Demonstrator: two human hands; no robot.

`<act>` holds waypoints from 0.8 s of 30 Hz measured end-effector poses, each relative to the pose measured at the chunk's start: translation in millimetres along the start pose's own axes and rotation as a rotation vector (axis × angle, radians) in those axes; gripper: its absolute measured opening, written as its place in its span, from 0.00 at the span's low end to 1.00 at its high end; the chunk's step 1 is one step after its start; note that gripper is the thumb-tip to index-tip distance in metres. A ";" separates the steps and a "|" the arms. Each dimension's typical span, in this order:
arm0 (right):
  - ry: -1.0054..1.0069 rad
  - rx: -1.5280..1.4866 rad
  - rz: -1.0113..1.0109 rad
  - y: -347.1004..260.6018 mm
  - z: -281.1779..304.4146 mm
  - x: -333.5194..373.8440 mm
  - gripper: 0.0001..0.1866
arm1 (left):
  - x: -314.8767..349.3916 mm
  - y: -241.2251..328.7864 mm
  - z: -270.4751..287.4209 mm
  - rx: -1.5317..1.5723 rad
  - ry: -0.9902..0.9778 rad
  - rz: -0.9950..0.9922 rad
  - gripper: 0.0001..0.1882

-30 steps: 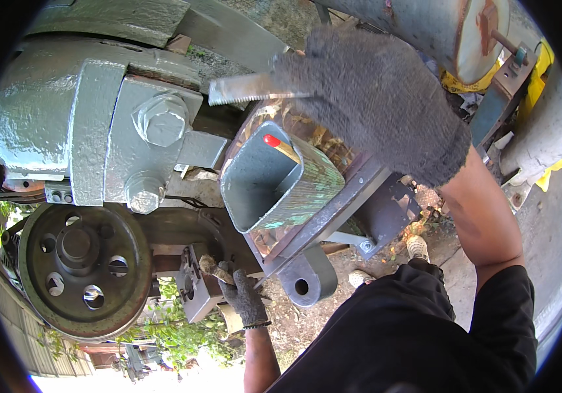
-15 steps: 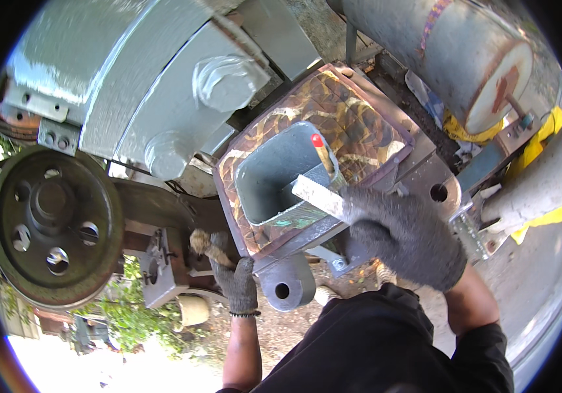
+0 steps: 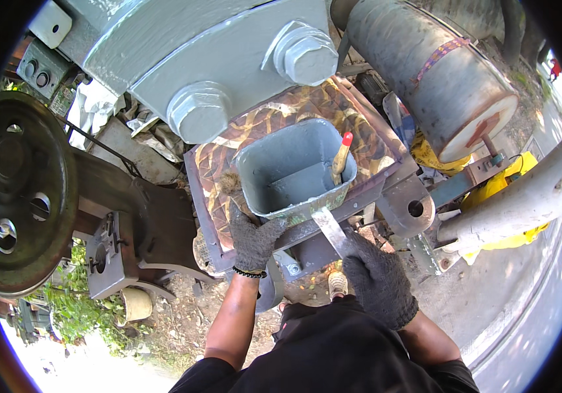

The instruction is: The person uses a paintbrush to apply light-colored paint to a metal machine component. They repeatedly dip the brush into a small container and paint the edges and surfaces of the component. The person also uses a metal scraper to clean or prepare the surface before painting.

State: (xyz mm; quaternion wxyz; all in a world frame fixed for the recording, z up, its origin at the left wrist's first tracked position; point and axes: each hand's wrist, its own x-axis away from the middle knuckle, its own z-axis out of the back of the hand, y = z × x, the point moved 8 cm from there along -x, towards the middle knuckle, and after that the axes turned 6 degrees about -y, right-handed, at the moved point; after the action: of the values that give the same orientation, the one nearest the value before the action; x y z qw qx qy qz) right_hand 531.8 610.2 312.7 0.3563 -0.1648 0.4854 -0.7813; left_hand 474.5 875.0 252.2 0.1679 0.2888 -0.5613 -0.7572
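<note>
A grey-blue rectangular tub (image 3: 264, 160), smeared with grey paint, stands on a brown-and-gold patterned cover (image 3: 209, 171). Inside it leans a wooden-handled tool (image 3: 340, 162) with a red tip, its lower end hidden. My right hand (image 3: 379, 281), in a dark grey knit glove, is closed on a flat scraper (image 3: 330, 230) with a paint-smeared blade, just off the tub's near right edge. My left hand (image 3: 253, 241), gloved too, is closed by the tub's near left corner, thumb toward its wall. A brown fuzzy-ended piece (image 3: 231, 185) juts from its fingers; its kind is unclear.
Large grey-painted machinery with big bolts (image 3: 199, 111) overhangs the far side. A dark spoked wheel (image 3: 22, 190) stands left. At far right lies a rusty metal cylinder (image 3: 435, 82), with a pale pipe (image 3: 510, 203) nearer. A plant pot (image 3: 138, 304) is at lower left.
My left hand has come up and right from below the platform to the tub's near corner. My right hand has drawn the scraper back, down from over the tub's rim. The view has shifted.
</note>
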 end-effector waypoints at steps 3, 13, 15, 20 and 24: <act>0.047 0.038 -0.044 -3.7 7.3 7.3 0.22 | -6.2 -12.6 0.6 0.030 -0.044 0.009 0.46; 0.300 0.589 0.203 -50.8 4.5 -9.3 0.28 | 0.7 3.1 3.3 -0.157 -0.027 0.003 0.46; 0.353 0.668 0.259 -52.9 -3.3 -8.7 0.27 | -0.8 -5.1 -2.4 -0.075 -0.080 0.045 0.46; 0.181 0.583 0.063 -27.9 -0.8 18.9 0.24 | -4.9 -16.3 -8.5 0.115 -0.075 0.013 0.45; 0.146 0.512 0.108 -25.7 20.7 18.5 0.21 | -6.7 -5.0 -5.6 0.032 -0.053 -0.049 0.43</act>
State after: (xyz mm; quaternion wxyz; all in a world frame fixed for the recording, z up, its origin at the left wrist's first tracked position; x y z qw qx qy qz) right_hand 521.3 590.7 343.4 0.3917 0.0137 0.3044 -0.8682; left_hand 483.5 876.2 248.0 0.1298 0.2851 -0.5703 -0.7594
